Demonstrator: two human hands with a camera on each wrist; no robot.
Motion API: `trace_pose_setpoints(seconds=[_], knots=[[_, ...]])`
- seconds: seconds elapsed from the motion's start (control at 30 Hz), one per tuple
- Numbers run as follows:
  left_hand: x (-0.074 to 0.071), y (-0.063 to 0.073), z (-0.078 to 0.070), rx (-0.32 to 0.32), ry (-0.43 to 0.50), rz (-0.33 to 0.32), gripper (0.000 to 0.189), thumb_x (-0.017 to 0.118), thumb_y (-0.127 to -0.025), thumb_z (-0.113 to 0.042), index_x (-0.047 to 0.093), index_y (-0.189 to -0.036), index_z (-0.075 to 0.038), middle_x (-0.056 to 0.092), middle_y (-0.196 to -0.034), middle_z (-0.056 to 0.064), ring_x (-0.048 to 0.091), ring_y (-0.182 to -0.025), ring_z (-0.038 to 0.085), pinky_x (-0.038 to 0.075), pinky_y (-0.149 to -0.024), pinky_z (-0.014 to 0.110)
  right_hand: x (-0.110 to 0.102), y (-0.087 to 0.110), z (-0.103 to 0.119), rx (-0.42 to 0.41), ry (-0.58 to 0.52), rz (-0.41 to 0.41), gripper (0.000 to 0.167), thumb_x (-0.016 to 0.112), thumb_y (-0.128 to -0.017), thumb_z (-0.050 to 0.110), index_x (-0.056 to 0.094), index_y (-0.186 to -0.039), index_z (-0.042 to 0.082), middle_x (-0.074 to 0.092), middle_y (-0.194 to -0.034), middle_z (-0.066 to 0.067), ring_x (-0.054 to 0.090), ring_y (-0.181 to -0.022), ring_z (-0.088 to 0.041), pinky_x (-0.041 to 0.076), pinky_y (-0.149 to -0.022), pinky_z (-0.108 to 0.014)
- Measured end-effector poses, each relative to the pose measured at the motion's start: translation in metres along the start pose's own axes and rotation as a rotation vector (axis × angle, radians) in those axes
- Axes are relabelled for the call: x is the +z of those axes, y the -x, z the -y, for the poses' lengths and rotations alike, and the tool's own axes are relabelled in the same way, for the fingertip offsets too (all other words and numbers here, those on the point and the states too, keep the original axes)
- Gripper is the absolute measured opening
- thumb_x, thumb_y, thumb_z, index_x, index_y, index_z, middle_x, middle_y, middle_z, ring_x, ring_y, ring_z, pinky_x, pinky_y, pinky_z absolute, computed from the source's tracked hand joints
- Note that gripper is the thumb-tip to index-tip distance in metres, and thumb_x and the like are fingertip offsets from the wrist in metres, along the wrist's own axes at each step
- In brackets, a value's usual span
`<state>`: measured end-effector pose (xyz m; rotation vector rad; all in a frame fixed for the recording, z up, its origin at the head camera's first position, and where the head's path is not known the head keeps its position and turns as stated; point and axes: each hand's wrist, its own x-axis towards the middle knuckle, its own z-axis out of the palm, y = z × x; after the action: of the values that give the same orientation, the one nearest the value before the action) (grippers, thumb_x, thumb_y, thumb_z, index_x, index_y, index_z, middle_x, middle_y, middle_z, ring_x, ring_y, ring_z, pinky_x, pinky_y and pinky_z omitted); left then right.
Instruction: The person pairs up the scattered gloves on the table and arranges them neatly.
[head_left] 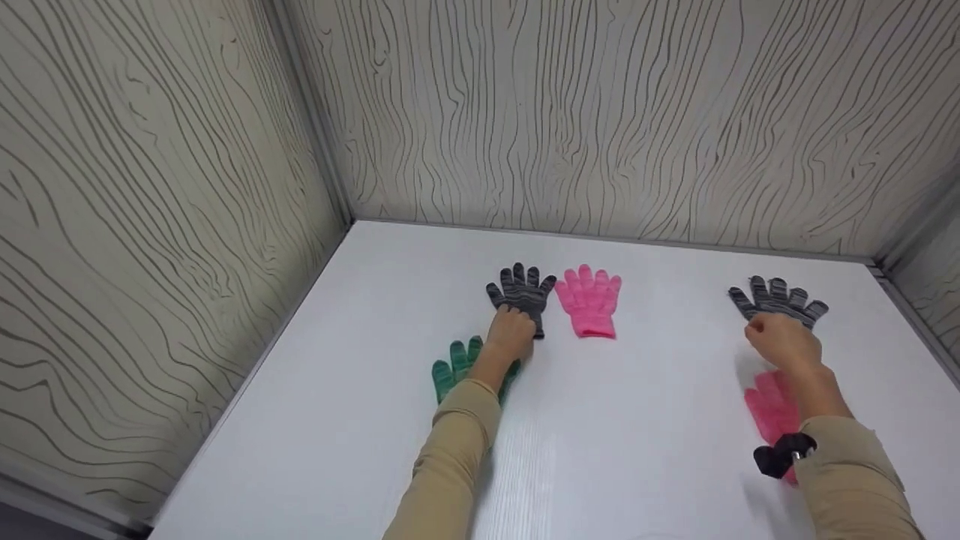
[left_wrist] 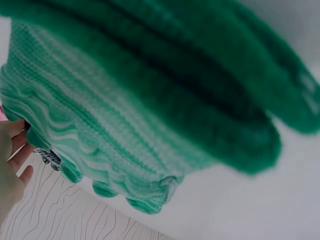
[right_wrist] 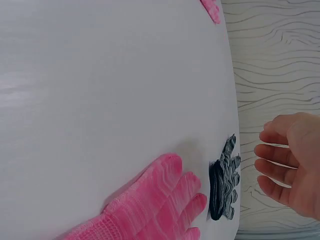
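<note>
Head view: knitted gloves lie on a white tabletop [head_left: 637,427] against wood-patterned walls [head_left: 600,112]. Left of the middle of the far edge, a left gray glove [head_left: 519,289] lies just beside a far pink glove [head_left: 590,304]. The left hand [head_left: 512,334] reaches over the gray cuff, its fingers bent down. A green glove [head_left: 459,364] lies partly under that forearm. Near the far right corner, the right hand [head_left: 784,339] hangs over the cuff end of a right gray glove [head_left: 778,296]; a near pink glove [head_left: 771,405] shows below the wrist.

Left wrist view: the green glove fills most of the frame. The left fingers are partly spread beyond it; whether they grip anything cannot be told.

Right wrist view: the right hand is loosely curved, holding nothing, apart from the right gray glove.
</note>
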<state>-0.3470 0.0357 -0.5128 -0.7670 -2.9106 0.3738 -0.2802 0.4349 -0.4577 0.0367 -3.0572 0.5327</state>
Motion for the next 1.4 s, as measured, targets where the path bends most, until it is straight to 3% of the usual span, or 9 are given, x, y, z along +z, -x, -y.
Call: trace_pose_setpoints(seconds=[0.13, 0.23, 0.47, 0.6, 0.83, 1.0, 1.23, 1.4], knots=[[0.004, 0.000, -0.001, 0.014, -0.039, -0.044, 0.019, 0.054, -0.091, -0.024, 0.071, -0.097, -0.015, 0.065, -0.092, 0.000, 0.060, -0.089, 0.017, 0.041, -0.087, 0.034, 0.000, 0.000, -0.010, 0.042, 0.005, 0.049, 0.029, 0.045, -0.091, 0.018, 0.060, -0.099, -0.006, 0.062, -0.085, -0.019, 0.053, -0.071, -0.029, 0.040, -0.058, -0.042], [0.005, -0.001, -0.002, 0.020, -0.065, -0.057, 0.018, 0.055, -0.091, -0.023, 0.070, -0.095, -0.016, 0.065, -0.090, 0.000, 0.060, -0.087, 0.017, 0.042, -0.084, 0.033, 0.002, 0.001, -0.015, 0.070, 0.000, 0.078, 0.031, 0.046, -0.092, 0.019, 0.059, -0.101, -0.007, 0.060, -0.093, -0.024, 0.053, -0.075, -0.032, 0.041, -0.061, -0.045], [-0.001, -0.004, -0.001, 0.003, -0.021, -0.019, 0.017, 0.055, -0.090, -0.020, 0.070, -0.098, -0.015, 0.065, -0.094, 0.001, 0.060, -0.091, 0.018, 0.041, -0.089, 0.036, 0.003, 0.004, -0.027, 0.096, 0.042, 0.066, 0.036, 0.045, -0.089, 0.013, 0.053, -0.116, -0.010, 0.050, -0.114, -0.037, 0.048, -0.098, -0.054, 0.042, -0.069, -0.056], [-0.004, -0.005, 0.002, -0.061, 0.061, -0.049, 0.015, 0.057, -0.089, -0.017, 0.069, -0.097, -0.013, 0.065, -0.094, 0.002, 0.061, -0.091, 0.019, 0.042, -0.087, 0.036, 0.005, 0.001, -0.033, 0.110, 0.064, 0.054, 0.039, 0.046, -0.088, 0.011, 0.049, -0.121, -0.010, 0.044, -0.118, -0.040, 0.041, -0.102, -0.058, 0.042, -0.069, -0.058], [-0.015, -0.005, 0.015, -0.215, 0.274, -0.296, 0.010, 0.058, -0.088, -0.012, 0.067, -0.088, -0.008, 0.067, -0.084, 0.005, 0.063, -0.078, 0.020, 0.046, -0.073, 0.035, 0.013, -0.003, -0.040, 0.111, 0.117, 0.064, 0.042, 0.048, -0.086, 0.009, 0.045, -0.123, -0.012, 0.041, -0.117, -0.042, 0.039, -0.099, -0.059, 0.038, -0.072, -0.063], [-0.030, -0.008, 0.029, -0.296, 0.439, -0.427, 0.013, 0.058, -0.087, -0.010, 0.069, -0.082, -0.006, 0.067, -0.077, 0.005, 0.062, -0.070, 0.020, 0.045, -0.065, 0.032, 0.016, -0.004, -0.044, 0.106, 0.113, 0.124, 0.046, 0.049, -0.088, 0.013, 0.041, -0.125, -0.013, 0.040, -0.118, -0.043, 0.037, -0.100, -0.061, 0.037, -0.073, -0.064], [-0.047, -0.006, 0.043, -0.312, 0.585, -0.496, 0.013, 0.058, -0.087, -0.008, 0.071, -0.088, -0.005, 0.069, -0.082, 0.005, 0.065, -0.076, 0.019, 0.048, -0.072, 0.031, 0.025, -0.006, -0.046, 0.056, 0.129, 0.213, 0.064, 0.063, -0.075, 0.010, 0.036, -0.131, -0.010, 0.034, -0.123, -0.044, 0.033, -0.102, -0.063, 0.033, -0.074, -0.068], [-0.057, -0.005, 0.045, -0.312, 0.660, -0.467, 0.015, 0.057, -0.088, -0.009, 0.071, -0.090, -0.005, 0.068, -0.084, 0.005, 0.064, -0.079, 0.018, 0.048, -0.074, 0.030, 0.025, -0.013, -0.046, 0.026, 0.164, 0.165, 0.035, 0.056, -0.079, 0.004, 0.052, -0.109, -0.014, 0.047, -0.106, -0.043, 0.045, -0.091, -0.059, 0.039, -0.068, -0.062]])
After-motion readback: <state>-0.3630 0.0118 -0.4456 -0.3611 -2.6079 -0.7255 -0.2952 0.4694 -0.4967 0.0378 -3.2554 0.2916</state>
